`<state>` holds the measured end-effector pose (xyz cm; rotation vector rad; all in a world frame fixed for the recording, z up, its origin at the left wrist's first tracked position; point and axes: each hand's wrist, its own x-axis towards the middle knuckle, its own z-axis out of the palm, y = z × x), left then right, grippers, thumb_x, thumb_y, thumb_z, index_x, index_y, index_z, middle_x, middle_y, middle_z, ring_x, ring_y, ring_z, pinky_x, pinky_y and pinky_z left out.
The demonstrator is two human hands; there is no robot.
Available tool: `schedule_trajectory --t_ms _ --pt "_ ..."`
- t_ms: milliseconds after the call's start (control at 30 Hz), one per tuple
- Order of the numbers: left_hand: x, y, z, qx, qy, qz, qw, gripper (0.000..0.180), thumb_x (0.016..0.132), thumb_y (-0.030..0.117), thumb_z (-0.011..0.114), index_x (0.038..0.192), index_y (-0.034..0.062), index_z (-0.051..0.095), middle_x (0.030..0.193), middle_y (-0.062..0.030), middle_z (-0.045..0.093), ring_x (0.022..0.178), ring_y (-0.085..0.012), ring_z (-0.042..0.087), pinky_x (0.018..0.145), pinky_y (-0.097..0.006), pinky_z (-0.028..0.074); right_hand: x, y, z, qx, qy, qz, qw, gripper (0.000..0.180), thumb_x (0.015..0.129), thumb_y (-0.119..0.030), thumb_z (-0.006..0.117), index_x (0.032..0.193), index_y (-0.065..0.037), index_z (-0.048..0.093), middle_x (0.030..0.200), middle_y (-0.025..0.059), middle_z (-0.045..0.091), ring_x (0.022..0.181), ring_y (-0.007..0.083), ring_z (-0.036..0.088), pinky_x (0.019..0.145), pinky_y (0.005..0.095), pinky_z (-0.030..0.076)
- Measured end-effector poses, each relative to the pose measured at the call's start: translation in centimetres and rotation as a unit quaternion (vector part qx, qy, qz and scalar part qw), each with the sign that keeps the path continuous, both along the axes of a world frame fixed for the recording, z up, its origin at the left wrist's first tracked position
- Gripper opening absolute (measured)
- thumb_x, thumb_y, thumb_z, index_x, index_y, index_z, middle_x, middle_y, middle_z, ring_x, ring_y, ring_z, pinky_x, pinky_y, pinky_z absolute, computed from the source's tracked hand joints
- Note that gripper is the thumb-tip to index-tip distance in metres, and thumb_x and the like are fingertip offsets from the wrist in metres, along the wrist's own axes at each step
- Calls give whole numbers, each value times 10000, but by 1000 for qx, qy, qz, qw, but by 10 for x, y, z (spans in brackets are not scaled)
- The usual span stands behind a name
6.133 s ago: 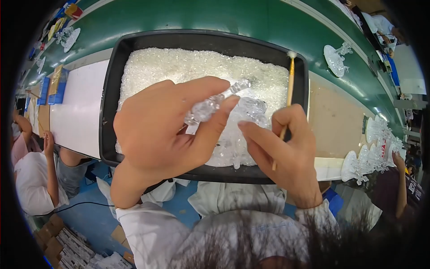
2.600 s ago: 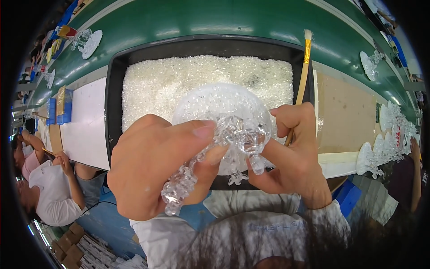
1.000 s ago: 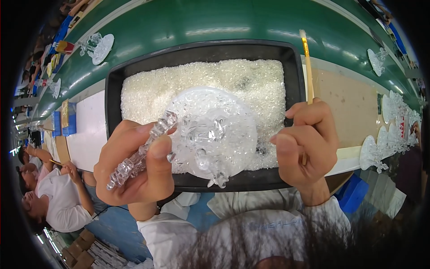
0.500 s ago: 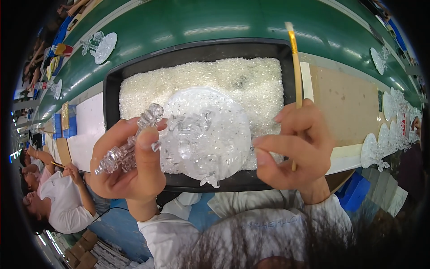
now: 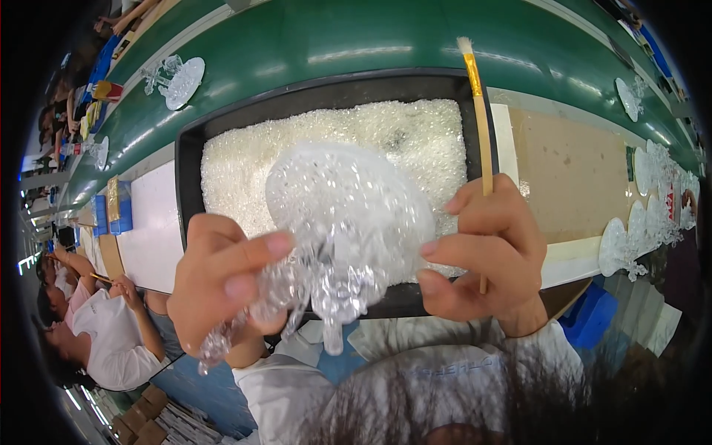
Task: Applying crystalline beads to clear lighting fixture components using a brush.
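The ornament (image 5: 348, 196) tilts over the tray (image 5: 191, 167) between the hands, the left hand (image 5: 222, 278) pinching its clear branches, the right hand (image 5: 489, 252) curled around a brush (image 5: 480, 122), forefinger beside the ornament's edge.

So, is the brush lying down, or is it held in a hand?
Held: the right hand has the brush by its handle, whose end shows below the grip.

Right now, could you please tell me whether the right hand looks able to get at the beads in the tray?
Probably yes: beads lie uncovered close to the right hand, though the brush it holds could hinder scooping and the white disc hides those in the middle.
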<state>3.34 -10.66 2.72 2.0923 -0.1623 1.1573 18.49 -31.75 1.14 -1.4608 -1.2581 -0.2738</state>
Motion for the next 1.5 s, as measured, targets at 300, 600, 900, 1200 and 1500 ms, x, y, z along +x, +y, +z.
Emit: schedule_trajectory --t_ms 300,600,900,1200,1500 --pt "-6 -1 21 145 36 -70 986 296 865 157 656 1108 50 524 915 -247 707 516 -182 445 532 -331 401 -7 1 3 -15 -34 21 999 291 638 -117 847 884 -61 701 763 12 504 611 175 432 516 302 333" --pt "14 11 7 95 -53 20 994 221 899 43 617 1082 -65 555 833 -232 708 602 -190 552 566 -326 440 1 -5 0 107 -12 -22 994 240 685 -190 864 826 -90 698 726 10 490 597 181 432 504 291 323" --pt "143 78 55 -49 166 150 973 226 985 177 582 1047 -35 629 888 -92 707 802 -109 641 734 -237 485 2 -15 -10 215 18 36 976 312 970 -272 587 782 -33 657 725 58 489 599 209 446 557 337 424" --pt "292 155 -54 37 264 139 954 298 932 264 597 1024 -16 644 937 -221 691 918 -382 670 816 -439 512 -6 -10 1 226 42 -10 973 156 707 9 636 856 -36 644 738 88 588 525 183 491 460 278 374" --pt "211 236 20 289 309 520 742 371 844 341 621 1027 19 644 1103 -277 649 1008 -440 635 861 -523 499 -9 -11 -1 123 74 37 989 202 833 -1 626 1029 46 637 960 199 671 694 243 674 639 309 553"
